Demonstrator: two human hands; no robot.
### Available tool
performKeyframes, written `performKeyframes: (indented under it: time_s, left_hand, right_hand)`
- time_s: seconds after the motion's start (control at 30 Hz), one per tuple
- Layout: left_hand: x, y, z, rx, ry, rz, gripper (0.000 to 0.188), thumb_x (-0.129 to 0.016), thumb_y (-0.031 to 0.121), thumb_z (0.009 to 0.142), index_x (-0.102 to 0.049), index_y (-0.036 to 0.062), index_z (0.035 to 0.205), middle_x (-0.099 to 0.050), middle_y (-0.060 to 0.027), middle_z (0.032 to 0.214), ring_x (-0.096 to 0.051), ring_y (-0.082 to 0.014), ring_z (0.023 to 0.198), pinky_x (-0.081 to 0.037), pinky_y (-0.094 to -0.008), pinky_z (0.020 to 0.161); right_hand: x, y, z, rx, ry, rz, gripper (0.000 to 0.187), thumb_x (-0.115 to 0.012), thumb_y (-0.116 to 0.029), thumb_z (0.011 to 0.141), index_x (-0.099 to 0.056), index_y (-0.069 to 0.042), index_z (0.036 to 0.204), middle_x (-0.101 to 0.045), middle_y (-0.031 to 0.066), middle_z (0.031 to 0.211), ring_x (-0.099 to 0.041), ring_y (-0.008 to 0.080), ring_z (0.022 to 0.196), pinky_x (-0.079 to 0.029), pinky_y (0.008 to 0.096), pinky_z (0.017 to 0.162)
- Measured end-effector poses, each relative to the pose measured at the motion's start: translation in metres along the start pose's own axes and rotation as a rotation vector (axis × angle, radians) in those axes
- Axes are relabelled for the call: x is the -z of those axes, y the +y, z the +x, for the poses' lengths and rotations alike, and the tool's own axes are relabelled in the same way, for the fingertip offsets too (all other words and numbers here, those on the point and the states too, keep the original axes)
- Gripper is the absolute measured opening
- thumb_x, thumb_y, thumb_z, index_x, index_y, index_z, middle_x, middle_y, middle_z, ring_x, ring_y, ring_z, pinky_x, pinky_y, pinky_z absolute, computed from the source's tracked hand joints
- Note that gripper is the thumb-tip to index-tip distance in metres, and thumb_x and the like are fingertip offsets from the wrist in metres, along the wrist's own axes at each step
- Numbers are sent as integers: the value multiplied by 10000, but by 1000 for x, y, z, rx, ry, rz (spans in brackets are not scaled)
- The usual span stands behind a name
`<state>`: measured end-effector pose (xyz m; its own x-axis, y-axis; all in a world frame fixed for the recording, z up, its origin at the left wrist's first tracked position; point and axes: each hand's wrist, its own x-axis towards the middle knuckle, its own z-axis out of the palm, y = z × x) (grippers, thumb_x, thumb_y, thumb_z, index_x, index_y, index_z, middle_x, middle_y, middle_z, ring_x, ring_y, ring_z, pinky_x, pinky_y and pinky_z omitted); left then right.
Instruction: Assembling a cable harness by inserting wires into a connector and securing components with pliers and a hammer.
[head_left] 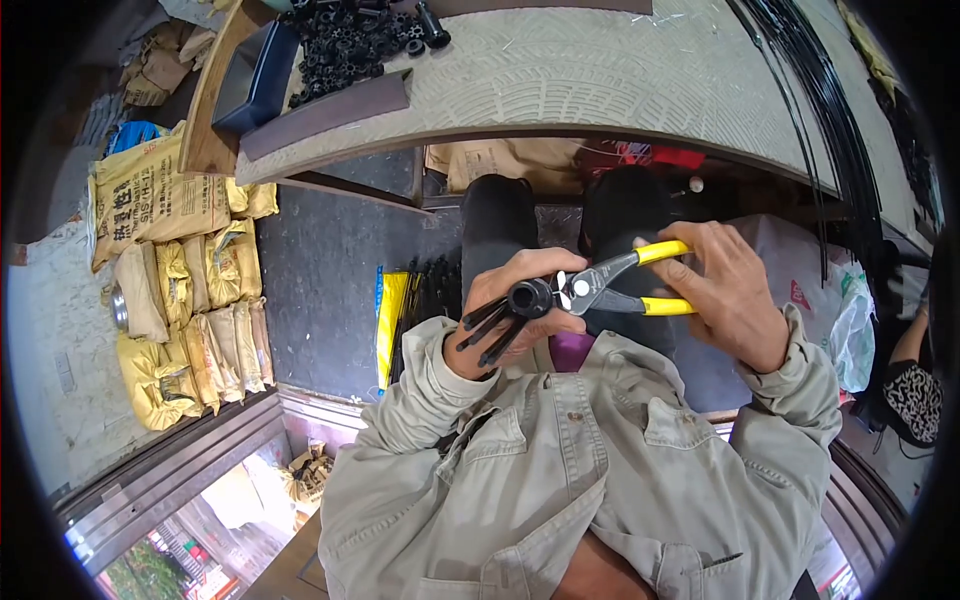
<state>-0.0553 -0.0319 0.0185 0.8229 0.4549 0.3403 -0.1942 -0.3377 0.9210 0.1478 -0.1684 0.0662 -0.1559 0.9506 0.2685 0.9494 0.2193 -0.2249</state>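
My left hand [493, 288] is closed around a black plastic part [528, 298] with a round, hollow head and several thin prongs pointing down to the left. My right hand [722, 292] grips cutting pliers [606, 278] with yellow handles, the handles spread apart. The pliers' jaws reach the side of the part's head, near my left thumb; whether they bite on it I cannot tell. Both hands are above my lap, in front of my knees.
A worktable [600, 85] spans the far side, with a heap of black plastic parts [345, 50] beside a dark bin [257, 75]. Long black strips [825, 110] lie over its right end. Stacked paper sacks [195, 290] stand left; another person's arm [910, 340] shows right.
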Motion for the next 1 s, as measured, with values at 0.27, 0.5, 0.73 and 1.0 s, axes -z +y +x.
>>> performKeyframes:
  time_s: [0.27,0.5,0.73,1.0]
  left_hand:
    - [6,-12,-5,225,42,-210,828,-782,311,651,-322,-24,1251,-538,-54,828,-504,-120,702,-415,-238,667]
    - [14,-2,-10,184,155,-133,710,-553,-58,768,-138,32,1338,-519,-90,816,-573,-183,776,-468,-298,735]
    - [25,5,-14,311,63,-39,766,-536,12,818,-3,43,1368,-577,-201,1015,-607,-230,895,-497,-315,740]
    - [25,7,-11,243,94,24,772,-553,64,813,-14,-13,1360,-617,-118,763,-614,-218,811,-437,-354,852]
  right_hand:
    - [-59,2,-11,-91,-6,521,159,-653,-68,661,-566,-17,784,-505,134,791,-517,261,642,-411,333,537]
    - [-50,-9,14,-151,143,454,303,-608,-73,709,-607,-35,1010,-562,144,1040,-560,270,902,-432,363,797]
    - [-43,2,43,171,441,-631,397,-547,-231,745,-563,-184,1139,-456,-16,1258,-421,116,1166,-112,452,1071]
    - [-54,-13,20,63,171,220,430,-591,-120,717,-514,-24,1129,-390,208,1288,-450,323,1117,-299,498,940]
